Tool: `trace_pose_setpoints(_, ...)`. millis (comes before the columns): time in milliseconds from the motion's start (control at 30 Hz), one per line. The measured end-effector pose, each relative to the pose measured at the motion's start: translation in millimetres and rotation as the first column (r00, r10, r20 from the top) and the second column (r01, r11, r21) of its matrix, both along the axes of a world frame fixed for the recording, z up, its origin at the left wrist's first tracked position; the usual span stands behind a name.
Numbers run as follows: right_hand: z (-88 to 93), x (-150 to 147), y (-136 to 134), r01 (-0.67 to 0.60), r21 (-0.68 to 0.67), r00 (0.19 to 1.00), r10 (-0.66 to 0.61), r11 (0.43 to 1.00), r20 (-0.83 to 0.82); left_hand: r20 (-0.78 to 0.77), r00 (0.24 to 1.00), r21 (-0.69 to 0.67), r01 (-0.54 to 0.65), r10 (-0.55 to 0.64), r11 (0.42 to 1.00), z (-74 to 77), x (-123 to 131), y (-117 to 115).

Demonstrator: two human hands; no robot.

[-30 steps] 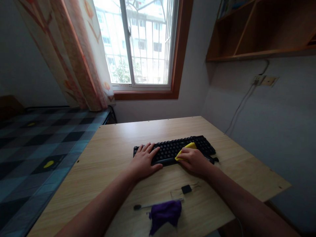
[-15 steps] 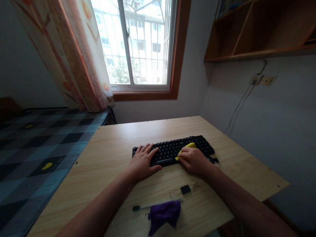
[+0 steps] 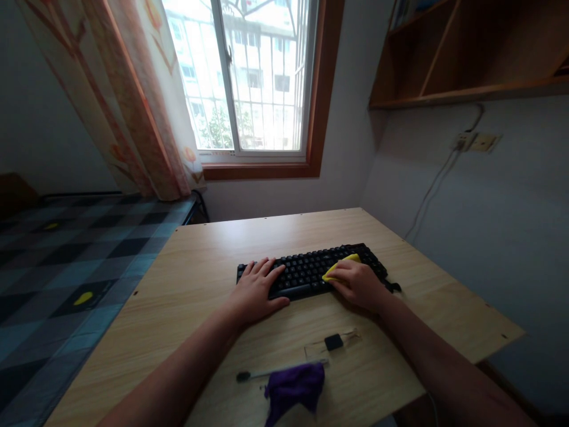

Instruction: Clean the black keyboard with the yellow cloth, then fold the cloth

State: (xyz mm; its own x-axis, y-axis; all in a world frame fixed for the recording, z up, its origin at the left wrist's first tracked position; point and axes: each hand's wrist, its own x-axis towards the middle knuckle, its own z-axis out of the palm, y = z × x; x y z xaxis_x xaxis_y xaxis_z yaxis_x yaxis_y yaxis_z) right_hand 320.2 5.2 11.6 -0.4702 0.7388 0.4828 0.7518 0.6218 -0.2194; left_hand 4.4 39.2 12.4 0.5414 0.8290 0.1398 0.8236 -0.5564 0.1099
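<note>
A black keyboard (image 3: 306,267) lies across the middle of the wooden table. My left hand (image 3: 258,292) rests on its left end, fingers spread over the keys and the thumb along the front edge. In my right hand (image 3: 359,284) a yellow cloth (image 3: 340,270) is gripped and pressed on the keys toward the right side. Part of the cloth is hidden under the fingers. Nearer to me lie a purple cloth (image 3: 297,384), a brush with a dark head (image 3: 243,376) partly covered by that cloth, and a small dark square piece (image 3: 333,342) with thin wires or strips.
The light wooden table (image 3: 200,255) has a right edge near the wall. A bed with a checked cover (image 3: 89,255) stands at the left. Behind are a curtain (image 3: 133,101) and a window (image 3: 262,83). A wooden shelf (image 3: 427,95) hangs above a wall socket (image 3: 484,142).
My right hand has slid the yellow cloth slightly to the right along the keys. My left hand stays in place on the keyboard.
</note>
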Motion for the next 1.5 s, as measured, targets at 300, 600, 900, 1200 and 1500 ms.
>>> trace_pose_setpoints(300,1.4,-19.7,-2.9,0.006,-0.057,0.993,0.001,0.998,0.119,0.021,1.0,0.013,0.003,-0.003,1.0,0.3,0.4,-1.7)
trace_pose_setpoints(600,4.4,-15.9,-3.0,0.098,-0.105,0.983,-0.08,0.99,0.163,0.036,0.999,0.035,0.021,-0.022,0.999,-2.9,-2.1,0.7)
trace_pose_setpoints(900,5.5,-18.2,-2.8,0.083,-0.113,0.987,-0.066,0.99,0.145,0.021,1.0,0.046,0.02,-0.021,0.999,-1.0,-2.2,1.2)
trace_pose_setpoints(1200,5.9,-7.5,-2.1,0.064,-0.069,0.994,-0.058,0.996,0.089,0.029,0.999,0.036,0.024,-0.025,0.999,-3.6,-3.3,2.8)
trace_pose_setpoints(1500,7.6,11.2,0.8,0.141,-0.053,0.989,-0.143,0.989,-0.023,0.02,0.999,0.053,0.029,-0.03,0.998,-5.7,-4.4,5.3)
